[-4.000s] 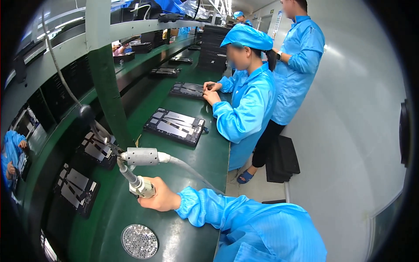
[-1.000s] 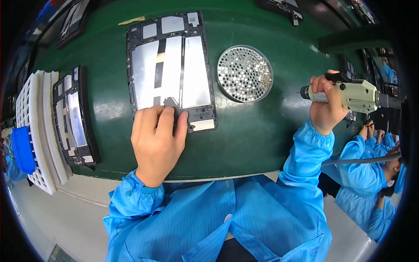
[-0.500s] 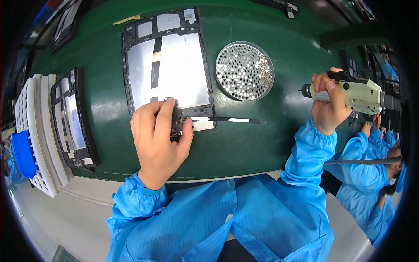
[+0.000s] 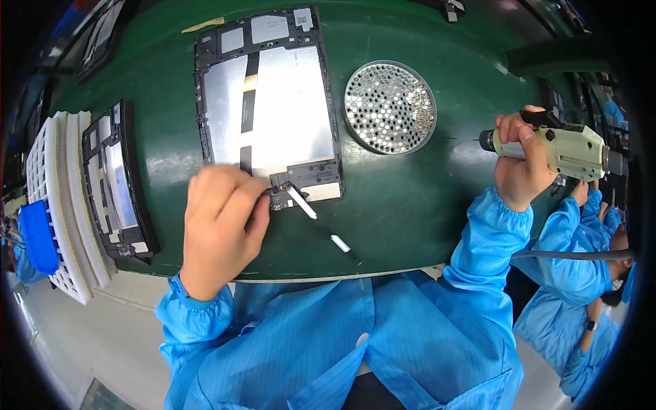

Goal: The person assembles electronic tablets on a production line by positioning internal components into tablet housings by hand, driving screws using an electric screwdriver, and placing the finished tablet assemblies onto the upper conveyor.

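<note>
An open tablet housing (image 4: pixel 290 116) with a silvery back plate lies on the green bench in front of me. At its lower left corner my left hand (image 4: pixel 222 222) is closed, thumb and fingertips pinched beside a small circuit board (image 4: pixel 279 199); what they grip, if anything, is hidden. From that board a thin black-and-white flex strip (image 4: pixel 301 202) slants down to the right, past the housing's edge. My right hand (image 4: pixel 523 164) is wrapped round a pale green electric screwdriver (image 4: pixel 574 152), its thin bit pointing left above the bench.
A round dish of screws (image 4: pixel 389 108) sits right of the housing. At the left lie a second tablet housing (image 4: pixel 113 181), white trays (image 4: pixel 51 212) and a blue bin (image 4: pixel 37 236). Co-workers in blue (image 4: pixel 564 239) sit at the right, near a grey cable (image 4: pixel 570 254).
My left hand has moved left and down, off the board, and the dark piece under its fingers no longer shows. The flex strip has swung from pointing right to slanting downward.
</note>
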The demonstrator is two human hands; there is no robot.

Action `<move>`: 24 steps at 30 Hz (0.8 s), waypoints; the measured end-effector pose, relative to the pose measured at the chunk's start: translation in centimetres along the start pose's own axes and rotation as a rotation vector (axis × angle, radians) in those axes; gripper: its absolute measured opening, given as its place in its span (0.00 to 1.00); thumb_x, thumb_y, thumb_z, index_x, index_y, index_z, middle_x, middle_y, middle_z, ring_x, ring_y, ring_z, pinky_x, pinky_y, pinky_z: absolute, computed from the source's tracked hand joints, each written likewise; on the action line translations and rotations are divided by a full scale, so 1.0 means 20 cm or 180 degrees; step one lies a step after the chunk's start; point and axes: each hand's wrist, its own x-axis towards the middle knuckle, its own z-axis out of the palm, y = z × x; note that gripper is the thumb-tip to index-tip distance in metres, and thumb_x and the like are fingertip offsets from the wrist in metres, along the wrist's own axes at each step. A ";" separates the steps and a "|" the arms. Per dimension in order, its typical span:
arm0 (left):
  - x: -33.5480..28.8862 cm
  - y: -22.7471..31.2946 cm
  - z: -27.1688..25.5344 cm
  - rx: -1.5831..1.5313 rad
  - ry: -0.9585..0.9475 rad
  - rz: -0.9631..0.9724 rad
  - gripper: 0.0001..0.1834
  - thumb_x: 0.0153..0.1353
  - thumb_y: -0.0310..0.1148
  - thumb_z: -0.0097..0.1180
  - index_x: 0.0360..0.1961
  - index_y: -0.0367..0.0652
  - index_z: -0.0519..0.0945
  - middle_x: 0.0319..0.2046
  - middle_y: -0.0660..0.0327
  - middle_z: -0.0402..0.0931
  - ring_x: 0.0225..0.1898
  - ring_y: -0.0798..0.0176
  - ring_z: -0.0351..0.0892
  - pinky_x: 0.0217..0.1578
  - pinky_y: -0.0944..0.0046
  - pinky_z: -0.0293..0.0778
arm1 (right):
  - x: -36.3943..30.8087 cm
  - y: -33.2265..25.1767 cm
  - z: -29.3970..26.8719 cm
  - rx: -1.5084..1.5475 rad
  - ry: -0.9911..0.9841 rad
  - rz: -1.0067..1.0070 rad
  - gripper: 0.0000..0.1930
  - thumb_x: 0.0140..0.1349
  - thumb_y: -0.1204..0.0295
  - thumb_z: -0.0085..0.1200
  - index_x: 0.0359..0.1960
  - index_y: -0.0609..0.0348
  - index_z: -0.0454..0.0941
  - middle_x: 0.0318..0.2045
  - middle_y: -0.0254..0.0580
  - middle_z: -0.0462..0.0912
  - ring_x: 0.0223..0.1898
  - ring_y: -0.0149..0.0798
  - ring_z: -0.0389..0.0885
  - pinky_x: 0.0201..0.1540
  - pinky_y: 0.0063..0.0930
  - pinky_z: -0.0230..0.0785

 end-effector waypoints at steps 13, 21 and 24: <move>0.08 0.02 -0.01 0.0319 -0.0213 -0.0125 0.26 0.50 0.30 0.61 0.53 0.38 0.76 0.22 0.59 0.67 0.24 0.54 0.68 0.27 0.57 0.65 | -0.01 0.00 0.01 0.0057 -0.0038 -0.0048 0.15 0.51 0.79 0.51 0.42 0.71 0.74 0.23 0.44 0.76 0.22 0.38 0.73 0.34 0.38 0.69; 0.02 0.04 -0.05 0.0027 -0.0598 0.0823 0.18 0.43 0.20 0.60 0.40 0.41 0.81 0.35 0.58 0.72 0.32 0.58 0.72 0.33 0.60 0.67 | -0.01 -0.02 0.00 -0.0219 -0.0034 0.0091 0.16 0.54 0.75 0.49 0.45 0.69 0.70 0.23 0.40 0.71 0.26 0.37 0.68 0.39 0.41 0.62; -0.02 0.04 -0.01 0.0509 -0.0821 0.1176 0.18 0.44 0.25 0.61 0.41 0.46 0.82 0.43 0.58 0.72 0.41 0.58 0.71 0.40 0.59 0.68 | -0.01 -0.02 0.02 -0.0155 -0.0099 0.0068 0.16 0.54 0.75 0.49 0.45 0.69 0.71 0.23 0.41 0.71 0.27 0.37 0.69 0.40 0.41 0.63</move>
